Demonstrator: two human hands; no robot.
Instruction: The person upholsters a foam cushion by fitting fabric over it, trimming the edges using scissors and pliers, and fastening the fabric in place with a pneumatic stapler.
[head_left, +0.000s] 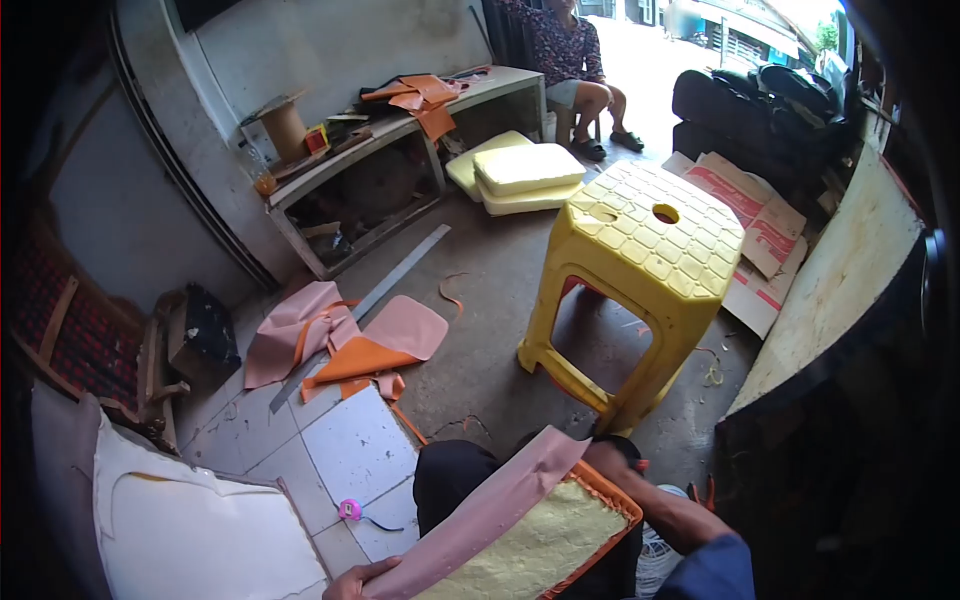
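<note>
A seat cushion with pale yellow foam point(525, 545) lies across my lap. Its cover is pink on the underside point(480, 525) and orange along the gathered edge point(628, 508). My left hand point(362, 580) grips the near-left end of the loose pink flap. At the cushion's far right corner is my right hand point(612, 464), closed and slightly blurred. A small orange-red bit shows beside it, but what it holds is hidden. Pliers with orange handles point(708, 491) are to the right of my forearm.
A yellow plastic stool point(650, 235) stands ahead. Cover scraps point(370, 345) and a metal ruler point(400, 268) lie on the floor, with a pink tape measure point(349, 509) nearer me. Foam pads point(530, 168), flattened cardboard point(745, 205) and a bench point(390, 130) are farther off. A person point(570, 60) sits behind.
</note>
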